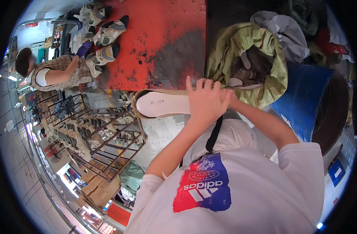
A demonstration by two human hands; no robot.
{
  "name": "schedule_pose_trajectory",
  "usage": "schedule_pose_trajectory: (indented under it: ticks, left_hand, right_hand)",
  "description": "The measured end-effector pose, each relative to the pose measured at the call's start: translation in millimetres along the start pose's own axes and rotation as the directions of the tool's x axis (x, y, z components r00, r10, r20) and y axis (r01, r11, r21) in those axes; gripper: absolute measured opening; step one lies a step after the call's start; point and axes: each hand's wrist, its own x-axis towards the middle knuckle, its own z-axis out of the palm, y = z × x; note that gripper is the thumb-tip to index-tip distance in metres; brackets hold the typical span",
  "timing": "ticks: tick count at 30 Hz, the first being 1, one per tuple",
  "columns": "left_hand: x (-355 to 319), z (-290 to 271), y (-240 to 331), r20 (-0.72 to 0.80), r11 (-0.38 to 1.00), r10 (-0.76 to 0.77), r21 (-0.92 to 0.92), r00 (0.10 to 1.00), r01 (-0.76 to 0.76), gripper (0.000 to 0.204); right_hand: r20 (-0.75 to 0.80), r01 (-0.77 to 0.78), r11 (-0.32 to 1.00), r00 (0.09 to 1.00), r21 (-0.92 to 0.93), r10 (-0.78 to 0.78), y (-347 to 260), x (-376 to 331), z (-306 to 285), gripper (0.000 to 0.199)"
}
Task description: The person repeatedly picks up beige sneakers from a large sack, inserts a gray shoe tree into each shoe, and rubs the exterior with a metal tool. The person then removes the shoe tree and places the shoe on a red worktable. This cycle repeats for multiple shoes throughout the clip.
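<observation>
A half-made shoe [163, 104] lies sideways in front of me, its pale flat underside turned up and a tan edge around it. One end points left, dark inside the rim; the other end goes under my hands. My left hand [205, 102] is wrapped over that end, fingers bent across it and the thumb toward the right. Tucked behind it is my right hand [232, 98], mostly covered, with its fingers hidden. The shoe is held at the near edge of a red worktable [159, 31].
Several shoes [110, 33] stand at the table's far left, where a co-worker [61, 74] in a purple glove reaches in. An open yellow-green sack [277, 70] holding dark shoe-shaped pieces stands right, beside a blue drum [303, 97]. Metal racks [104, 144] of shoes fill the left.
</observation>
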Motion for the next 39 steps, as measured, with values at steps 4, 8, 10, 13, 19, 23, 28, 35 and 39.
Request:
schedule_pose_trajectory:
  ticks: [4,8,10,13,19,23,28,35,39]
  left_hand:
    - [-13.6,-1.6,-5.5,0.083,0.988,0.155,-0.03,0.984,-0.153,0.04]
    - [-11.6,7.0,-1.9,0.164,0.991,0.132,-0.049,0.978,-0.125,0.042]
    - [-17.1,11.4,-1.2,0.153,0.993,0.11,-0.05,0.982,-0.104,0.039]
    - [-13.8,16.2,-1.6,0.143,0.996,0.088,-0.015,0.986,-0.087,0.037]
    - [-2.7,11.0,1.4,0.145,0.998,-0.03,0.066,0.989,0.02,0.031]
    - [-13.3,17.3,-7.5,0.231,0.995,0.069,0.051,0.971,-0.083,0.026]
    - [-21.1,6.9,-13.0,0.348,0.961,0.25,0.022,0.904,-0.274,0.02]
    - [-18.3,-5.9,-21.9,0.362,0.9,0.429,-0.099,0.827,-0.424,0.019]
    - [-26.9,-23.4,-47.4,-0.022,0.777,0.371,-0.541,0.928,-0.323,0.02]
  right_hand:
    - [0.154,-0.428,0.902,0.896,0.049,0.417,-65.2,-11.0,-24.4,0.043]
    - [0.198,-0.459,0.888,0.874,0.037,0.443,-52.0,-16.5,-4.8,0.044]
    - [0.226,-0.443,0.896,0.877,0.04,0.424,-49.3,-21.0,8.5,0.045]
    - [0.243,-0.427,0.904,0.88,0.032,0.408,-37.6,-12.1,10.5,0.046]
    - [0.265,-0.331,0.943,0.909,-0.01,0.322,2.7,24.4,18.2,0.049]
    - [0.551,-0.288,0.887,0.701,-0.361,0.453,61.6,67.3,-31.6,0.048]
    - [0.244,-0.382,0.755,0.785,-0.532,0.569,85.6,63.6,-104.8,0.032]
    - [0.367,-0.152,0.873,0.864,-0.463,0.344,-39.5,162.0,-139.4,0.03]
    - [0.261,0.11,0.865,0.965,-0.49,0.025,-104.6,179.3,-150.3,0.042]
